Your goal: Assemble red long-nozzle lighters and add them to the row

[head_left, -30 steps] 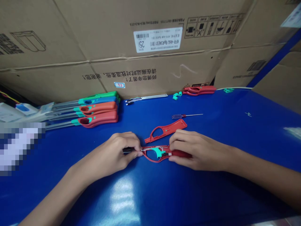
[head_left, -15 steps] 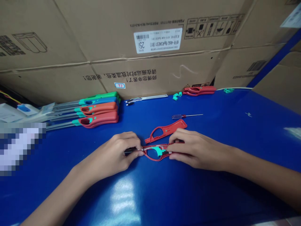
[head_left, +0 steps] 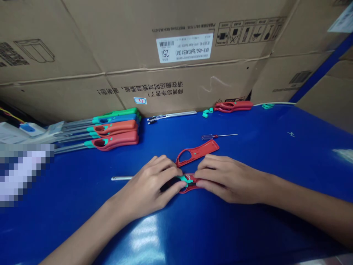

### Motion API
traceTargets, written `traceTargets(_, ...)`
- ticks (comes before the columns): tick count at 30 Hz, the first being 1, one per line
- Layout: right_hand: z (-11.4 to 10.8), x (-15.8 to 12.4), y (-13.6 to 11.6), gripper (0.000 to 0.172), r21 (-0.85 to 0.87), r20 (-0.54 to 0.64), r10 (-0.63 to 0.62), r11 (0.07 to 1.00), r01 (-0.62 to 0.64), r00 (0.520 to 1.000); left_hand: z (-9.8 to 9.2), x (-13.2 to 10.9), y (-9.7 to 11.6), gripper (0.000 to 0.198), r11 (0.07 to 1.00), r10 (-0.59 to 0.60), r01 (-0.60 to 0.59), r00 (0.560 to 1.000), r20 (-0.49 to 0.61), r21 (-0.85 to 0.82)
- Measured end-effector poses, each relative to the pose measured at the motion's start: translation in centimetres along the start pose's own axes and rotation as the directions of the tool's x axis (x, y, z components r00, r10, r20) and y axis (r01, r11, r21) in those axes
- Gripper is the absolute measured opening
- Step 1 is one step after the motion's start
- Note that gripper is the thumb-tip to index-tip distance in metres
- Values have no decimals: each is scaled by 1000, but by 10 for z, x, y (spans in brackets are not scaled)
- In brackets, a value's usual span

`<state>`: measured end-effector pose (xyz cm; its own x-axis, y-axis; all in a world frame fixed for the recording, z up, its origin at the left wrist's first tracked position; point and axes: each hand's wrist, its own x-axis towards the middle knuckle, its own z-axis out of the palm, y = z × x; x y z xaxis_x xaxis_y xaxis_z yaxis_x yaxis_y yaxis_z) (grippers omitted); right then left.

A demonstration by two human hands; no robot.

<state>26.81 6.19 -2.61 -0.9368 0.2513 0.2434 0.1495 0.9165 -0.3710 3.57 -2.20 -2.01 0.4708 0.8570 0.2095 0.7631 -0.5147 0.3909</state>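
A red lighter handle half (head_left: 190, 190) lies open side up on the blue table, with white wires and a black part inside it. My right hand (head_left: 231, 179) is closed round its right end, which the fingers mostly hide. At the handle's finger hole, my left hand (head_left: 157, 182) pinches a teal trigger (head_left: 183, 179) between thumb and fingers. From behind that hand a silver metal tube (head_left: 121, 178) sticks out to the left. The matching red handle half (head_left: 203, 150) rests just beyond, its inner side showing.
A screwdriver (head_left: 212, 137) lies farther back. Several finished long lighters (head_left: 121, 138) are stacked at the left. Along the cardboard box (head_left: 127, 81) lie metal tubes with wires (head_left: 179, 114), small teal parts (head_left: 206, 112) and a red handle (head_left: 234, 106).
My left hand has moved right, from the handle's left tip to the teal trigger. The silver tube now shows left of it. My right hand has barely moved.
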Motion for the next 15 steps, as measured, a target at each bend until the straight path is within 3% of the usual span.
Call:
traceTargets(3,0,1,-1,30,5,-10,-28,1000,28,1000,0,0,3,15,1000,19,-18,999,29,-11)
traceTargets(9,1,2,-1,23,76,9,-18,997,17,1000,1,1,6,16,999,31,-30,999,36,-29)
traceTargets(15,2,1,-2,26,-4,27,-51,999,51,998,2,2,5,18,999,27,-25,999,47,-32)
